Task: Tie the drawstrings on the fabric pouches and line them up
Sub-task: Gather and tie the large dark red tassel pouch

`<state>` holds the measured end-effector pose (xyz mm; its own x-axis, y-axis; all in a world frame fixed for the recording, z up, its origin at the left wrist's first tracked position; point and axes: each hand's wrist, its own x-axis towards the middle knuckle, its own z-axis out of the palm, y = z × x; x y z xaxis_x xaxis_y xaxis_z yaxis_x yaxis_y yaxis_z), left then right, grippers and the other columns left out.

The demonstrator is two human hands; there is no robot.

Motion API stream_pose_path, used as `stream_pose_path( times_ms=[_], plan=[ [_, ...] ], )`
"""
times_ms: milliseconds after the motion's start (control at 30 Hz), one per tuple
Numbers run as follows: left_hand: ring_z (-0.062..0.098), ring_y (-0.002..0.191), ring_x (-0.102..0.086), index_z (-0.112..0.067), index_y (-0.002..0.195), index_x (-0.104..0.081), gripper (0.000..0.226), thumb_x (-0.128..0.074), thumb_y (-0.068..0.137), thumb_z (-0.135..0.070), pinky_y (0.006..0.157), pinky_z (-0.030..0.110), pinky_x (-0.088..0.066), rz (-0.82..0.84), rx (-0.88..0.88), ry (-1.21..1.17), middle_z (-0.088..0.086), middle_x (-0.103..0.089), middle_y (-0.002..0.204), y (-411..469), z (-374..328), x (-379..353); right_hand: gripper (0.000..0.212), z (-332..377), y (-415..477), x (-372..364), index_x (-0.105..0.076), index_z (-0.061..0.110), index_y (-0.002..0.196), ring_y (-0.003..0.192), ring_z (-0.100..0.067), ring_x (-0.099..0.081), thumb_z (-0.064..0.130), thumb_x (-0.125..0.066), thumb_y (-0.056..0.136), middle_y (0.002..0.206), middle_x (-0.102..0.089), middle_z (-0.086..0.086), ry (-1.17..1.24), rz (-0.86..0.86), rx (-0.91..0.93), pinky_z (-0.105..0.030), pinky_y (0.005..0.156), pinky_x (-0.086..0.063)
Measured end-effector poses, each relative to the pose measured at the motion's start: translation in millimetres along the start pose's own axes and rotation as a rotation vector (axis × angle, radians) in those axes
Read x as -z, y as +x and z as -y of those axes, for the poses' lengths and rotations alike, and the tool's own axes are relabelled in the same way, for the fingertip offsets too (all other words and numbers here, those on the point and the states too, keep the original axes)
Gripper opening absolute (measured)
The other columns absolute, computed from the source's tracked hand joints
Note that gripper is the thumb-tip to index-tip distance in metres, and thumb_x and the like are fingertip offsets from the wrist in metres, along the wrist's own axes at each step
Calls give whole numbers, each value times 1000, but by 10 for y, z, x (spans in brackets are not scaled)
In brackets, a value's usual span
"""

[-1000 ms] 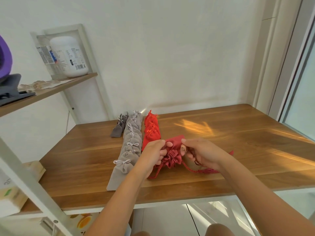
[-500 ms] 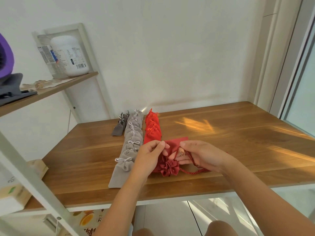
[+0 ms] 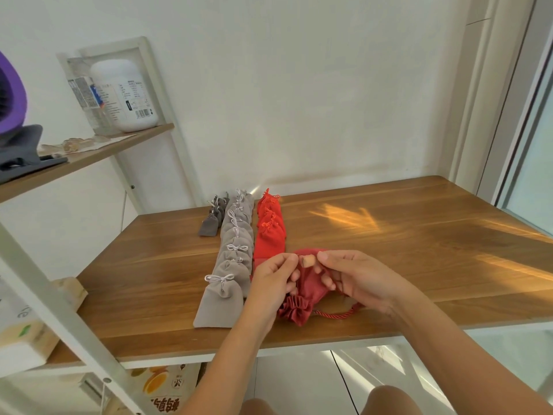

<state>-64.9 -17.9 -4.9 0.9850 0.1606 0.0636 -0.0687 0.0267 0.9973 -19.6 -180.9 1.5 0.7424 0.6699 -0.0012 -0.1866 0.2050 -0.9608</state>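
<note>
Left hand [image 3: 275,277] and right hand [image 3: 356,277] pinch satiny, ruffle-necked red pouch [image 3: 311,287].

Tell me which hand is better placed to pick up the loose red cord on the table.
Probably the right hand: the cord lies close under it, while the left hand is across the dark red pouch.
</note>
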Motion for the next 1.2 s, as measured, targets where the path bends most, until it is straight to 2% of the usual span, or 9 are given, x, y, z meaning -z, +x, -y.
stream_pose_path(
  times_ms=[200,333,467,533,600,667,800,967,1200],
  plan=[
    [5,42,-32,-5,83,-61,21,-49,98,-12,46,18,-33,94,2,31,-5,-44,54,-30,-18,-2,12,-26,44,-59,-79,19,89,79,-5,-59,21,-71,80,86,-66,3,-338,-148,152,-17,76,-45],
    [7,45,-35,-10,70,-55,32,-41,93,5,50,20,-38,185,31,-26,1,-47,58,-28,-25,17,12,44,113,-96,-78,20,81,70,4,-55,10,-78,74,78,-57,7,-467,-193,208,-8,69,-41],
    [7,51,-35,-19,65,-67,40,-48,93,4,56,21,-38,292,-15,1,-1,-42,58,-58,-26,61,9,133,146,-117,-78,11,80,64,4,-54,13,-80,72,70,-58,9,-518,-194,204,-8,63,-41],
    [6,52,-33,-20,75,-74,32,-55,93,-3,58,20,-38,313,-30,36,-4,-40,56,-85,-42,66,9,169,152,-145,-78,12,77,65,-1,-56,17,-81,70,69,-61,1,-527,-173,215,-10,62,-42],
    [5,50,-33,-12,87,-75,17,-58,92,-9,57,20,-36,302,-26,71,-5,-41,54,-92,-45,63,11,180,155,-178,-78,13,74,64,-14,-57,22,-80,69,75,-64,-22,-504,-145,209,-16,61,-45],
    [4,48,-33,-5,86,-72,17,-57,93,-10,54,19,-35,279,-2,86,-5,-44,54,-81,-27,62,9,175,162,-204,-78,16,71,58,-20,-53,24,-79,70,77,-61,-34,-491,-121,190,-21,58,-46],
    [4,48,-35,-5,84,-71,20,-55,95,-11,53,17,-36,284,24,70,-5,-46,56,-71,-9,68,23,193,164,-201,-76,10,73,52,-14,-51,32,-74,76,58,-58,-17,-511,-100,131,-22,59,-44],
    [4,50,-39,-7,89,-71,22,-53,97,-17,53,18,-34,328,69,162,-7,-48,57,-70,5,79,56,284,158,-203,-72,-3,75,55,-4,-53,52,-64,73,54,-60,6,-684,-186,75,-13,58,-43],
    [3,49,-41,-14,86,-74,12,-64,91,-18,53,15,-33,324,-11,273,-8,-56,58,-66,23,49,28,397,129,-279,-73,17,63,56,-4,-55,37,-72,82,58,-63,3,-866,-192,16,-15,55,-43]
  ],
)
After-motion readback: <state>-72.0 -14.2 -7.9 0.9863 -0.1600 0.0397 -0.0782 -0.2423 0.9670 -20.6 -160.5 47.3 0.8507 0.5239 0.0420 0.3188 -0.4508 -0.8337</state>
